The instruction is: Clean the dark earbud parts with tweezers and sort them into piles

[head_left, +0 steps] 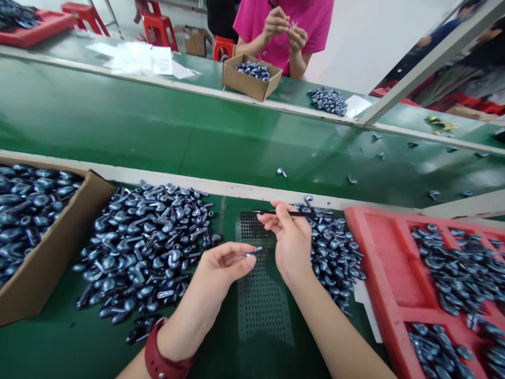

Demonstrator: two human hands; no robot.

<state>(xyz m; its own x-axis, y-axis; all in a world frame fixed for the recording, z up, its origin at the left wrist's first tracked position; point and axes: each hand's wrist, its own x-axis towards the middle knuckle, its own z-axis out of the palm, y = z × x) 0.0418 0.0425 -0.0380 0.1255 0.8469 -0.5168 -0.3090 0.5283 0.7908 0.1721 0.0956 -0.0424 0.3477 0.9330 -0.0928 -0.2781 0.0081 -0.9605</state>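
My left hand (224, 266), with a dark red band at its wrist, pinches a small blue-grey earbud (254, 251) between thumb and fingertips. My right hand (290, 237) is closed around a thin black pen-like tool (302, 213), its tip pointing left. Below and between the hands lies a clear sheet (264, 310) with rows of small dark dots, densest at the far end. A big heap of earbuds (145, 242) spreads left of my left hand. Another earbud pile (333, 252) lies right of my right hand, partly hidden by it.
A cardboard box (51, 252) full of earbuds stands at the left. On the right is a red compartment tray (389, 258) holding more. Loose earbuds dot the green conveyor belt (150, 126). Beyond it, a person in a pink shirt (252, 23) works beside a small cardboard box (240, 81).
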